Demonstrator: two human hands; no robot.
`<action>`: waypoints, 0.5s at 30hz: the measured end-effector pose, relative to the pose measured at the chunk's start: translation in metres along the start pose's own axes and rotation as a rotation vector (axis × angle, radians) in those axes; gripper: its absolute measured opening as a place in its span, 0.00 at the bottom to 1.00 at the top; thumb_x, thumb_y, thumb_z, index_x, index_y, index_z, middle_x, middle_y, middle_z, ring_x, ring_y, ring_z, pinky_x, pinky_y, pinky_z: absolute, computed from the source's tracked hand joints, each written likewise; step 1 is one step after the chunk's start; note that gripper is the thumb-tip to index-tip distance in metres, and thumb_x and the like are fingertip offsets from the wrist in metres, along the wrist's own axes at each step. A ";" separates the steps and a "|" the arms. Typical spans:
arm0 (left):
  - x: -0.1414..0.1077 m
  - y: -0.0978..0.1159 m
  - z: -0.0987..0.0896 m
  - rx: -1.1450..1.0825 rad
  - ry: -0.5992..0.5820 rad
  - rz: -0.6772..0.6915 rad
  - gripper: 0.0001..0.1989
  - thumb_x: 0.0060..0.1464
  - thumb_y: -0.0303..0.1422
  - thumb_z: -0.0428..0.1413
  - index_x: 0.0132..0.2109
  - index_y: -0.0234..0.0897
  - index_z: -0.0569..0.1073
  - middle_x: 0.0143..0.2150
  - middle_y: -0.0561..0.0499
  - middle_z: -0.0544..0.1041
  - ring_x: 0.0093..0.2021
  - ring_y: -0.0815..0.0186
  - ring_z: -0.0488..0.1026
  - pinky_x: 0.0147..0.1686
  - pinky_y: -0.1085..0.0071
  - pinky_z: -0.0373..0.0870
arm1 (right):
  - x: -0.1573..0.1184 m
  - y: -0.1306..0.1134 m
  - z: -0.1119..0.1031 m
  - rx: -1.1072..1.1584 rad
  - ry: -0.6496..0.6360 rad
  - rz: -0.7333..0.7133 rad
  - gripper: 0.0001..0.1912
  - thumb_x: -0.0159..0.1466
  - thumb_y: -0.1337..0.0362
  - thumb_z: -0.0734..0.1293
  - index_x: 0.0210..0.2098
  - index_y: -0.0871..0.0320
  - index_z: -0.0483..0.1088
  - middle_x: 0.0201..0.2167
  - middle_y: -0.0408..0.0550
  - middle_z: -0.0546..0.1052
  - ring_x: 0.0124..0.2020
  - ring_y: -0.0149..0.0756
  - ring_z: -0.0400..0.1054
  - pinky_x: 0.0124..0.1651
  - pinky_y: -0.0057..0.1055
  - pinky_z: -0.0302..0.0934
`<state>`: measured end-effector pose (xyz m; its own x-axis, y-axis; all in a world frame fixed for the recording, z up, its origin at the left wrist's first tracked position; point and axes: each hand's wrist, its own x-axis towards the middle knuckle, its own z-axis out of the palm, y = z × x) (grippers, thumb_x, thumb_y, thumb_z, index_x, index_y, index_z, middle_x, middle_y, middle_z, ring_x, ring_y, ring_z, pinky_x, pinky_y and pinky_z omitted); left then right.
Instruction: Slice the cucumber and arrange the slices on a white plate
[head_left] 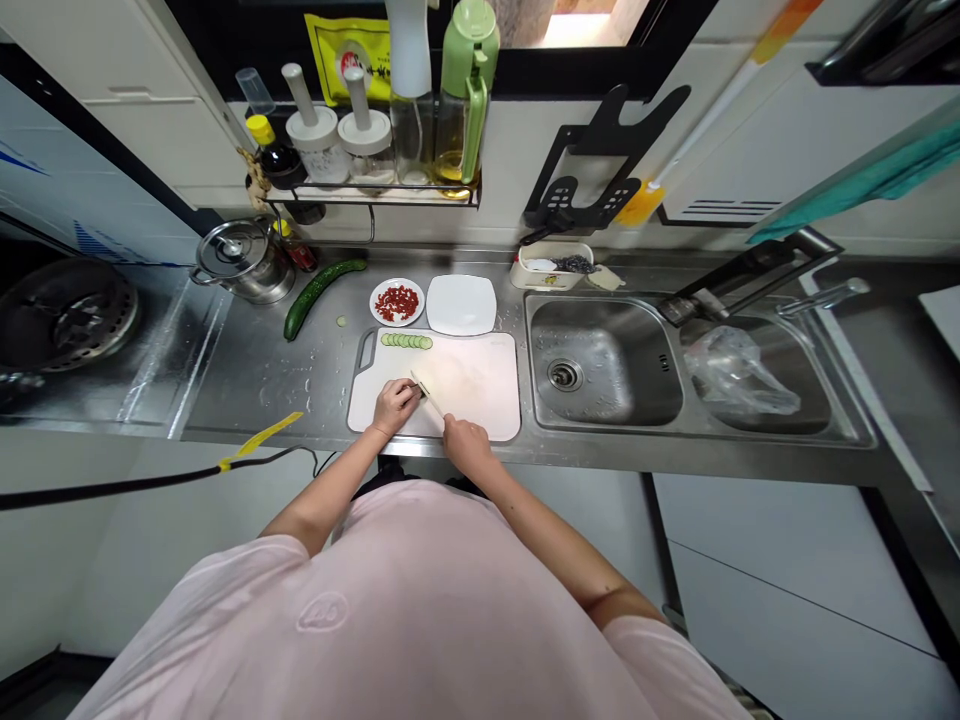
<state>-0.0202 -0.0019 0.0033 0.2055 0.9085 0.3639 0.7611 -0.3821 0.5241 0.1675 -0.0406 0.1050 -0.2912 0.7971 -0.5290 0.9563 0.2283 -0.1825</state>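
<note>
My right hand (466,444) is closed round the handle of a knife (430,394), whose narrow blade slants across the white cutting board (491,375). Just left of the blade, my left hand (397,405) rests on the board with its fingers bent over a small dark green piece of cucumber (421,393), mostly hidden by the fingertips and the blade. Overlapping cucumber slices (406,341) lie in a row along the board's far left edge. Behind the board stand a round plate of chopped red pieces (397,302) and a white square plate (461,304).
A whole cucumber (319,298) lies on the steel counter to the left, near a lidded pot (244,260). On the right is a double sink (607,365), with a clear plastic bag (742,370) in its far basin. A bottle rack (375,197) hangs above the counter.
</note>
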 end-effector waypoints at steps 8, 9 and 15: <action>0.001 0.001 -0.001 -0.010 -0.021 0.003 0.09 0.59 0.35 0.50 0.35 0.40 0.74 0.40 0.48 0.74 0.41 0.65 0.68 0.43 0.66 0.65 | 0.007 0.000 0.001 0.018 0.017 -0.019 0.12 0.65 0.73 0.53 0.43 0.60 0.64 0.36 0.55 0.76 0.40 0.40 0.72 0.39 0.29 0.59; 0.002 0.000 -0.001 -0.012 -0.023 0.003 0.09 0.59 0.35 0.50 0.35 0.40 0.74 0.40 0.49 0.74 0.41 0.65 0.68 0.42 0.66 0.65 | 0.008 -0.001 0.001 0.017 0.019 -0.024 0.12 0.65 0.72 0.53 0.43 0.60 0.64 0.36 0.55 0.76 0.40 0.40 0.72 0.39 0.29 0.59; 0.002 0.000 -0.001 -0.014 -0.026 -0.005 0.09 0.59 0.35 0.50 0.36 0.41 0.74 0.40 0.48 0.74 0.41 0.65 0.69 0.43 0.65 0.66 | 0.014 -0.001 -0.003 0.013 0.012 -0.040 0.12 0.67 0.70 0.52 0.45 0.60 0.63 0.37 0.56 0.76 0.41 0.39 0.71 0.39 0.29 0.59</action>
<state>-0.0201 -0.0005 0.0048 0.2177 0.9146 0.3409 0.7534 -0.3795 0.5370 0.1627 -0.0282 0.1002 -0.3291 0.7941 -0.5110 0.9434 0.2531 -0.2143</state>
